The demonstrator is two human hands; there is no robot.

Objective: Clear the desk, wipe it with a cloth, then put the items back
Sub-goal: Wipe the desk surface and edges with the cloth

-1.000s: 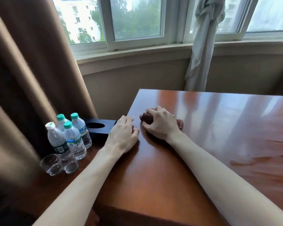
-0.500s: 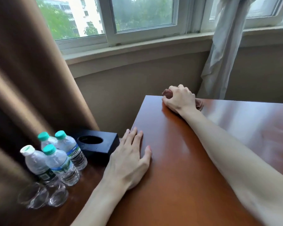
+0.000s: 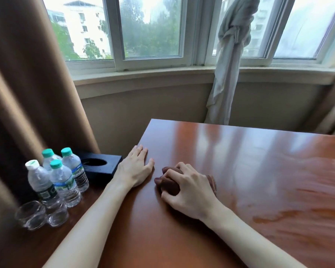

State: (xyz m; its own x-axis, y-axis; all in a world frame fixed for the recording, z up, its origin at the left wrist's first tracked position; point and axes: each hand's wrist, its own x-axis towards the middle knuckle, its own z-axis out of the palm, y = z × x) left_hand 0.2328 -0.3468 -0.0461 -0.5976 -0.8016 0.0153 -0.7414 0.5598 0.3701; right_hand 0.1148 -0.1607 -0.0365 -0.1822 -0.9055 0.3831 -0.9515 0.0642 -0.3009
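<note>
My right hand [image 3: 188,192] grips a bunched brown cloth [image 3: 169,183] and presses it onto the glossy red-brown desk [image 3: 249,171] near its left side. My left hand [image 3: 134,167] lies flat with straight fingers on the desk's left edge. Wet streaks shine on the desk at the right. On a lower dark surface to the left stand several water bottles [image 3: 64,182] with green and white caps, two clear glasses [image 3: 30,214] and a black tissue box [image 3: 100,167].
A brown curtain [image 3: 31,84] hangs at the left behind the bottles. A knotted pale curtain [image 3: 228,74] hangs past the desk's far edge below the window. The wall and sill run behind the desk.
My right hand has drawn the cloth from the desk's far left corner back toward me, next to my left hand. My left hand has stayed flat on the left edge.
</note>
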